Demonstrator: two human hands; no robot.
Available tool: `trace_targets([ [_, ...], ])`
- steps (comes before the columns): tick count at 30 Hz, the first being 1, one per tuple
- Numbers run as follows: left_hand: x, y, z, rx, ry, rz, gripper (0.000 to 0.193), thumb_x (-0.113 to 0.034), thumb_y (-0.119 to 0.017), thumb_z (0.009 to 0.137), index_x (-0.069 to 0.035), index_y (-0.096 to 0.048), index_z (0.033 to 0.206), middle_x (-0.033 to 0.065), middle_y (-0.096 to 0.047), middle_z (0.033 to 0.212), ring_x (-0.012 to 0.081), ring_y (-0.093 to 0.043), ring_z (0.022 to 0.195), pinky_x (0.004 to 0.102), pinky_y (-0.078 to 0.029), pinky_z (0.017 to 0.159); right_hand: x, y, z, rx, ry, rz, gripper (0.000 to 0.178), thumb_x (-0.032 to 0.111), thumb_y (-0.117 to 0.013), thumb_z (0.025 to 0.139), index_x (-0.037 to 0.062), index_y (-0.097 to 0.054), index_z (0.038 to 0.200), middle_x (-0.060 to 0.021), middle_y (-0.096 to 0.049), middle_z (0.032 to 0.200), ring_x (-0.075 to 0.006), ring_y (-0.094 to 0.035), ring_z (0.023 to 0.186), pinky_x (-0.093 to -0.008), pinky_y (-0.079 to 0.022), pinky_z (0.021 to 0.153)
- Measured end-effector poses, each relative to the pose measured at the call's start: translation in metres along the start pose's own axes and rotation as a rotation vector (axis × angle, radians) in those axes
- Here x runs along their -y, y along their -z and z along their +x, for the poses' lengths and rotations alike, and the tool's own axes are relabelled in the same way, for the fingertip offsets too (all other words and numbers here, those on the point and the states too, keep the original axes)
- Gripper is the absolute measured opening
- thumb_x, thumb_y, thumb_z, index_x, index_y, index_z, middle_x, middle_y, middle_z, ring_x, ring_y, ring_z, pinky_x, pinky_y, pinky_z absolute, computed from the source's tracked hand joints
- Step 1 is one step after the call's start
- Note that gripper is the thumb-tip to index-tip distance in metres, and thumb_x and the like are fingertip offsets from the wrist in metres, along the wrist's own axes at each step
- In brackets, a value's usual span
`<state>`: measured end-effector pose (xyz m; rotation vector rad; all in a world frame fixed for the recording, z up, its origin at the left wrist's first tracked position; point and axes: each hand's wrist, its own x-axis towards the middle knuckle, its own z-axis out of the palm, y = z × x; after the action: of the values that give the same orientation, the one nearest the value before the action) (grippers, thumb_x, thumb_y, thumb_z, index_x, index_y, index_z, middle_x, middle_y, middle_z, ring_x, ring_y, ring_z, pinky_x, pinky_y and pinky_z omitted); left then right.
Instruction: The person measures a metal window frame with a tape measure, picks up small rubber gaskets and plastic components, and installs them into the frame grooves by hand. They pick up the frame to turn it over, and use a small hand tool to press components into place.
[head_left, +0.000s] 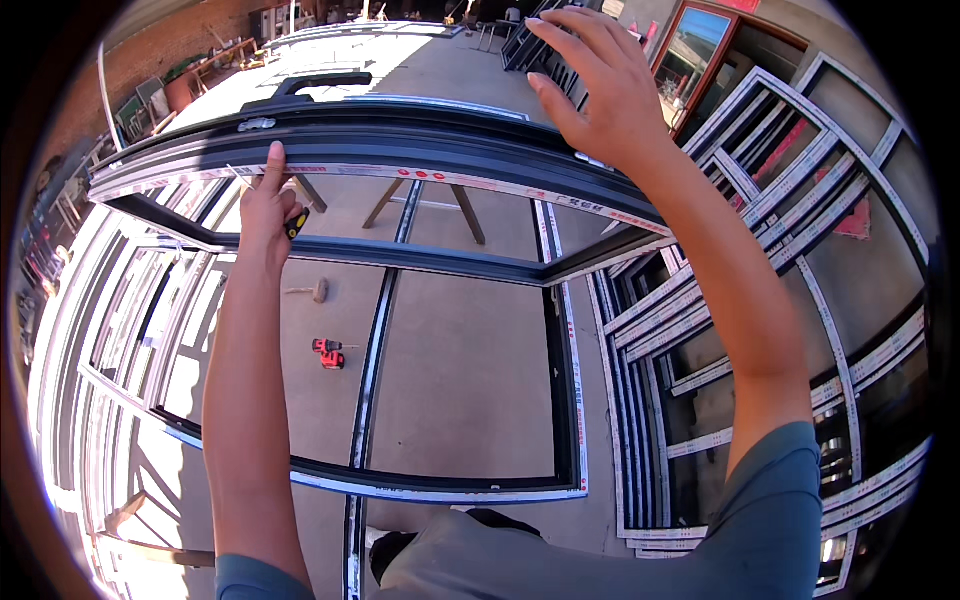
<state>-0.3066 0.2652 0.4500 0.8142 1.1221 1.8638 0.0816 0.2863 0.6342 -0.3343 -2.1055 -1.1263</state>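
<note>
A dark grey window sash [420, 140] with protective film along its edge stands tilted up across the larger window frame [430, 485]. On its far side a black handle [325, 82] sticks out. My left hand [265, 210] is closed round a screwdriver with a black and yellow handle [297, 222], its thin shaft pointing up and left. One finger of that hand presses on the sash near a small metal fitting [257, 124]. My right hand [605, 95] is raised above the sash's right end, fingers apart, holding nothing.
Below, a red cordless drill [331, 352] and a mallet [318, 291] lie inside the frame's outline. Stacked window frames [740, 440] lean at the right, with more frames [110, 400] at the left. Trestle legs [466, 212] stand under the sash.
</note>
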Motion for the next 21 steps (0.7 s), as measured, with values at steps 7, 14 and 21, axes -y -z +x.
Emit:
trace_targets([
  [7,0.01,-0.053,0.057,0.033,-0.006,-0.041,0.058,-0.061,-0.067,0.098,-0.004,-0.066,0.107,0.0053,-0.072,0.099,0.0056,-0.025,0.051,0.0234,-0.024,0.048,-0.042,0.054,-0.234,-0.052,-0.657,-0.279,0.101,0.049,-0.081,0.086,0.0009,-0.032,0.16,-0.0266,-0.036,0.159,-0.0408,-0.033,0.15,-0.0549,-0.027,0.119],
  [14,0.006,-0.078,0.085,0.036,0.01,-0.002,0.062,-0.063,-0.073,0.094,-0.006,-0.065,0.116,0.0103,-0.072,0.113,0.0052,-0.028,0.05,0.022,-0.026,0.048,-0.064,-0.018,-0.3,0.03,-1.217,0.483,0.124,0.043,-0.094,0.073,-0.0049,-0.022,0.161,-0.0313,-0.048,0.15,-0.0446,-0.047,0.142,-0.052,-0.038,0.118],
  [21,-0.004,-0.078,0.051,-0.157,-0.145,0.43,0.072,-0.066,-0.07,0.094,-0.003,-0.062,0.128,0.0134,-0.074,0.127,0.0031,-0.027,0.045,0.0213,-0.024,0.043,-0.074,-0.077,-0.301,-0.207,-1.275,0.493,0.118,0.024,-0.084,0.075,-0.0059,-0.012,0.163,-0.0319,-0.04,0.154,-0.0434,-0.047,0.142,-0.0447,-0.039,0.119],
])
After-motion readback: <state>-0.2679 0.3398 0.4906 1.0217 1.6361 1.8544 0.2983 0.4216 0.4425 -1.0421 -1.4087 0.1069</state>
